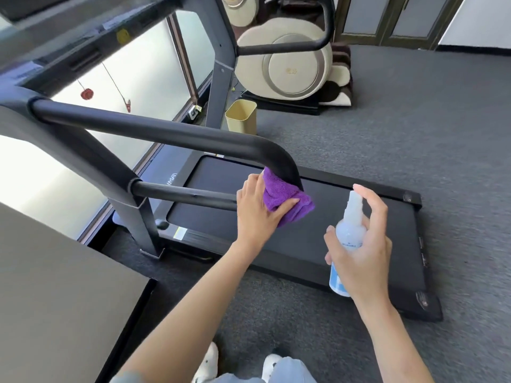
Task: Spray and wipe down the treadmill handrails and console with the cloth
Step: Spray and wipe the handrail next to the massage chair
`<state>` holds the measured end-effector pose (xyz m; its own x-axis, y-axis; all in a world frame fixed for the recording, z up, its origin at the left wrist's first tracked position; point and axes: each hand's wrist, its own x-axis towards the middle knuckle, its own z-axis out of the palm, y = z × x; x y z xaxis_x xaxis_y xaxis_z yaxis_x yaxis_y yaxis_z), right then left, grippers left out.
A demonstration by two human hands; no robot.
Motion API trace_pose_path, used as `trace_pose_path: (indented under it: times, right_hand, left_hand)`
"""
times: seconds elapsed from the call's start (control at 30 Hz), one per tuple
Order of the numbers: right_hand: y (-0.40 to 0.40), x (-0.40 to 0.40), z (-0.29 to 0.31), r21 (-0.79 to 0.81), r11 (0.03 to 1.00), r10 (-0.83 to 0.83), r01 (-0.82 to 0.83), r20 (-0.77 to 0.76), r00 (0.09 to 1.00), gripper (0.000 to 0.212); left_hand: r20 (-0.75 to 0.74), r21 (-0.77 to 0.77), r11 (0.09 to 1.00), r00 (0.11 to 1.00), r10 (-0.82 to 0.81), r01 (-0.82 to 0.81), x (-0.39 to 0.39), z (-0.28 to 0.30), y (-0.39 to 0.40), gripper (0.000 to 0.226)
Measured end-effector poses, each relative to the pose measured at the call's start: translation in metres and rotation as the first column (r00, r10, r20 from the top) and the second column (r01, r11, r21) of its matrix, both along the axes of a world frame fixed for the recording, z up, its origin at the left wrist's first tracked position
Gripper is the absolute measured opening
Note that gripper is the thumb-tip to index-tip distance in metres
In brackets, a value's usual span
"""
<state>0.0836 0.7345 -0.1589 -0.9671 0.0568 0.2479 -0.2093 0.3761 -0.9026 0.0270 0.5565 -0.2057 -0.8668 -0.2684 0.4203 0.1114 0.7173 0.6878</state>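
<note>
A black treadmill handrail (pixel 154 128) runs from the left and bends down at its right end. My left hand (pixel 257 208) grips a purple cloth (pixel 282 194) and presses it against the lower part of that bend, where a thinner bar (pixel 188 193) meets it. My right hand (pixel 359 244) holds a clear spray bottle (pixel 349 230) upright to the right of the cloth, index finger resting over its nozzle. The console (pixel 55 31) is at the top left, blurred. The far handrail (pixel 290 47) shows at the top.
The treadmill belt (pixel 331 244) lies on grey carpet below my hands. A tan bin (pixel 242 116) stands behind the treadmill, with a cream massage chair (pixel 287 64) beyond it. A grey tabletop (pixel 55 286) fills the lower left. Windows line the left wall.
</note>
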Motion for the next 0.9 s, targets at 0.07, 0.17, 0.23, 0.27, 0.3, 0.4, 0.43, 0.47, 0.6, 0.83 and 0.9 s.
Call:
trace_pose_path:
  times: [0.07,0.17,0.23,0.27,0.3,0.4,0.43,0.47,0.6,0.83,0.9]
  right_hand:
    - [-0.001,-0.002,0.002,-0.001,1.000,-0.001,0.001,-0.004,1.000,0.083]
    - [-0.004,-0.003,0.006,-0.017,1.000,-0.005,0.005,-0.011,1.000,0.074]
    - [-0.006,-0.003,0.007,-0.013,1.000,-0.009,0.009,-0.018,1.000,0.072]
    - [-0.008,-0.003,0.005,-0.002,1.000,-0.006,0.006,-0.020,1.000,0.073]
    - [-0.011,-0.003,0.004,0.006,1.000,-0.003,0.003,-0.018,1.000,0.076]
    - [-0.020,-0.003,0.000,0.007,1.000,0.016,-0.016,-0.003,1.000,0.082]
    - [-0.024,-0.003,0.000,0.009,1.000,0.027,-0.027,-0.001,1.000,0.080]
    - [-0.027,-0.004,-0.001,0.015,0.999,0.041,-0.041,0.003,0.999,0.078]
    - [-0.035,-0.006,-0.003,0.022,0.998,0.056,-0.056,0.027,0.998,0.084]
    - [-0.046,0.002,-0.005,0.023,0.999,0.033,-0.034,0.042,0.999,0.086]
    - [-0.051,0.003,-0.005,0.025,0.999,0.037,-0.038,0.037,0.999,0.086]
  left_hand:
    - [0.054,-0.223,0.974,0.998,-0.020,0.032,0.004,0.002,-0.015,0.077]
    - [0.091,-0.453,0.891,0.996,0.006,0.036,0.008,0.007,-0.042,0.080]
    - [0.138,-0.496,0.865,0.990,-0.006,0.074,0.005,0.010,-0.049,0.082]
    - [0.198,-0.492,0.860,0.979,-0.039,0.134,0.003,0.009,-0.044,0.085]
    - [0.256,-0.455,0.869,0.963,-0.082,0.194,0.003,0.006,-0.035,0.089]
    - [0.277,-0.318,0.921,0.951,-0.136,0.225,0.000,-0.003,-0.022,0.090]
    - [0.265,-0.330,0.918,0.955,-0.134,0.220,-0.003,-0.005,-0.025,0.087]
    - [0.257,-0.365,0.904,0.957,-0.133,0.223,-0.005,-0.005,-0.032,0.084]
    - [0.311,-0.496,0.827,0.943,-0.115,0.264,-0.013,-0.003,-0.076,0.081]
    - [0.471,-0.506,0.776,0.874,-0.117,0.377,-0.008,-0.005,-0.126,0.087]
    - [0.470,-0.501,0.759,0.867,-0.165,0.416,-0.010,-0.007,-0.097,0.084]
